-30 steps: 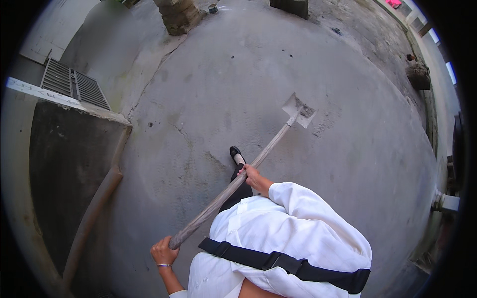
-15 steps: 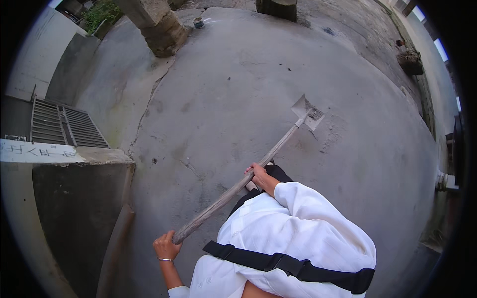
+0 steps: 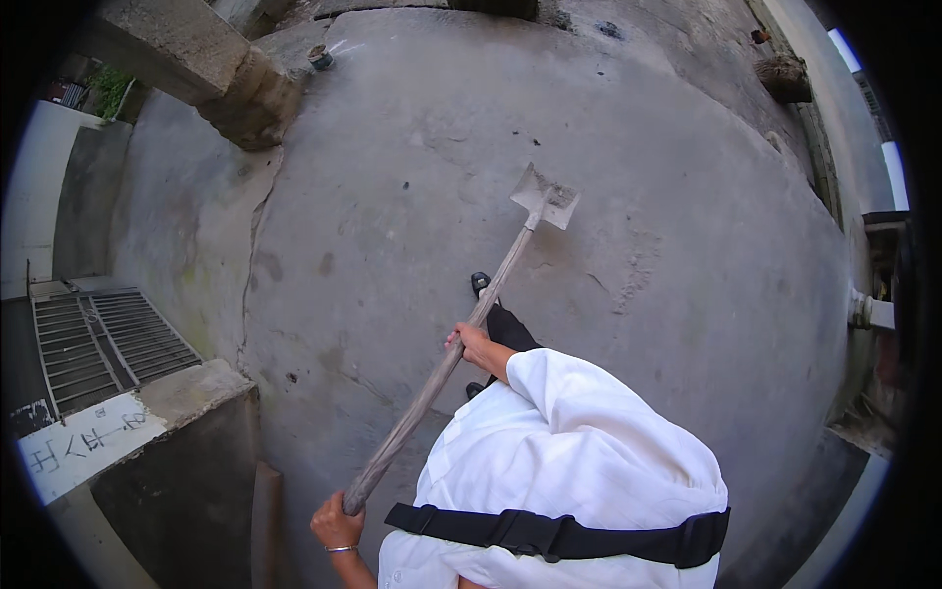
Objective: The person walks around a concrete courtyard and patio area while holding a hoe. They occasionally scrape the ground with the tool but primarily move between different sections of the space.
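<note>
A shovel (image 3: pixel 422 396) with a long, weathered wooden handle slants across my front, from lower left to upper middle. My left hand (image 3: pixel 336 522), with a bracelet at the wrist, is closed round the butt end of the handle. Farther up, about midway along the shaft, my right hand (image 3: pixel 469 341) wraps round the wood. The square metal blade (image 3: pixel 546 195) carries some grey, crumbly material. Whether the blade touches the concrete floor or hangs above it, I cannot tell. My black shoe (image 3: pixel 480 282) shows beside the shaft.
Left are a metal grate (image 3: pixel 115 339) and a low wall (image 3: pixel 182 471) with a white painted top. A concrete pillar (image 3: pixel 211 69) stands far left, a small can (image 3: pixel 320 58) beside it. Loose grit (image 3: pixel 640 265) lies right of the blade; a log (image 3: pixel 785 79) lies far right.
The view has turned and shifted. The shovel blade now sits farther left and higher in the picture, and one foot shows stepped forward. Both hands keep their hold on the handle.
</note>
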Motion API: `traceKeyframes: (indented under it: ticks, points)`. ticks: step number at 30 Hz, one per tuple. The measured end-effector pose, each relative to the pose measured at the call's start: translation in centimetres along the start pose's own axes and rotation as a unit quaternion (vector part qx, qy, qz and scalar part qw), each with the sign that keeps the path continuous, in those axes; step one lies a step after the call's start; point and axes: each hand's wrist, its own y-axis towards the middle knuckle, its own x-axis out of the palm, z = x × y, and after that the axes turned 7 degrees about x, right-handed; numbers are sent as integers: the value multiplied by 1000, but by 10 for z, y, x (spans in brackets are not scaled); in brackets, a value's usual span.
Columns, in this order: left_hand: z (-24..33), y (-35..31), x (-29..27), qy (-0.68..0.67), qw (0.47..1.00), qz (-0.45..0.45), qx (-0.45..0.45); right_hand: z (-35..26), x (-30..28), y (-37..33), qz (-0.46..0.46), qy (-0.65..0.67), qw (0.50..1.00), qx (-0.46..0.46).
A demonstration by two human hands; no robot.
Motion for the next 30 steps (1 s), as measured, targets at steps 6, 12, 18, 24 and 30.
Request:
traceKeyframes:
  ticks: [6, 12, 18, 24, 30]
  points:
    - [19, 116, -21, -9, 1000, -8, 15, -102, 78, 7, -6, -11, 1000, 6]
    - [43, 188, -23, -20, 1000, -9, 16, -172, 124, 10, -15, -42, 998, -52]
    - [25, 192, -58, -18, 1000, -19, -8, -143, 148, -2, 11, -25, 999, -26]
    - [3, 193, -75, -20, 999, -36, -9, -156, 176, -45, 31, -33, 999, -26]
    - [5, 209, -84, -53, 998, -23, 4, -157, 170, -25, -2, -22, 999, -41]
